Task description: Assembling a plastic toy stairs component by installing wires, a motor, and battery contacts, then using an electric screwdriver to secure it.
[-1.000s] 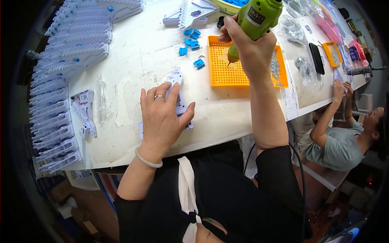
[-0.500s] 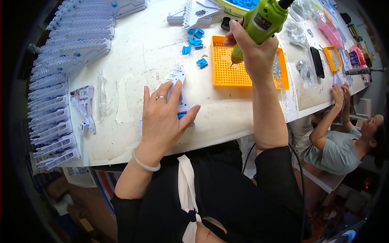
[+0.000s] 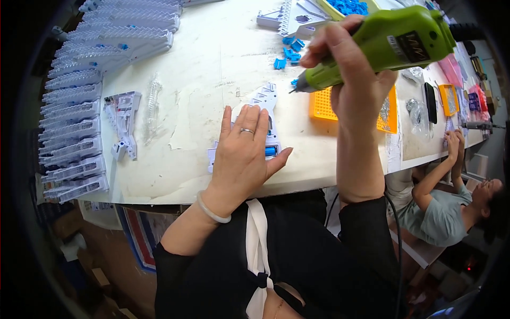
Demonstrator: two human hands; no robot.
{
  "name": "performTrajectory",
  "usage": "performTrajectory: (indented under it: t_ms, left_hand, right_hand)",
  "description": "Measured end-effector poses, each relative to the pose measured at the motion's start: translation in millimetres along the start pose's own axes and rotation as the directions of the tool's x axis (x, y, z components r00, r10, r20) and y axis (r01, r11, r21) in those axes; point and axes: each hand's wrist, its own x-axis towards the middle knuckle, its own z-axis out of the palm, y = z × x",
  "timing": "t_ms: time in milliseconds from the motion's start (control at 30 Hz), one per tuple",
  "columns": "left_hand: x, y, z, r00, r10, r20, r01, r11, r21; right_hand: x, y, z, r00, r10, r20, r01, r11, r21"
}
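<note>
My left hand (image 3: pixel 243 143) lies flat, fingers stretched out, on a pale lilac plastic part (image 3: pixel 264 97) near the table's front edge. It covers much of the part; a blue piece (image 3: pixel 271 150) shows in it beside my thumb. My right hand (image 3: pixel 357 74) is wrapped round a green electric screwdriver (image 3: pixel 396 42). The tool is tilted, its thin bit pointing left and down, above the table and apart from the lilac part. Under my right forearm stands an orange perforated basket (image 3: pixel 322 104) with small metal screws in its right part.
Rows of lilac toothed parts (image 3: pixel 74 125) line the table's left side, with a single part (image 3: pixel 124 122) beside them. Loose blue clips (image 3: pixel 291 55) and another toothed part (image 3: pixel 297 18) lie at the back. At right, a co-worker (image 3: pixel 438 204) sits near a smaller orange basket (image 3: pixel 449 100).
The screwdriver has swung from pointing down over the orange basket to lying more level, its tip further left. My left hand now rests flatter on the lilac part. The whole view has shifted.
</note>
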Motion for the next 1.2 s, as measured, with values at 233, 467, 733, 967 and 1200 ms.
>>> performTrajectory:
  t_ms: [233,467,733,967,1200]
  left_hand:
    - [-1.6,-2.5,1.3,1.0,-0.003,-0.03,0.002,1.0,-0.03]
    - [-1.8,-3.6,-0.3,1.0,-0.006,-0.006,0.006,1.0,-0.013]
    - [-2.7,-2.7,-0.8,0.999,-0.032,-0.001,0.032,0.998,-0.056]
    - [-4.0,-3.9,0.6,0.999,-0.033,0.009,0.033,0.998,-0.052]
    - [-3.9,-4.8,3.2,1.0,-0.014,-0.012,0.014,1.0,-0.015]
  right_hand:
    - [-4.8,17.4,30.6,0.989,0.1,0.113,-0.094,0.994,-0.063]
    - [-6.4,20.2,35.3,0.985,0.135,0.106,-0.129,0.99,-0.066]
    - [-8.0,26.4,31.8,0.987,0.141,0.082,-0.137,0.989,-0.053]
    - [-10.5,25.6,43.7,0.983,0.133,0.127,-0.124,0.989,-0.078]
    - [-13.6,27.7,47.3,0.96,0.168,0.226,-0.131,0.977,-0.17]
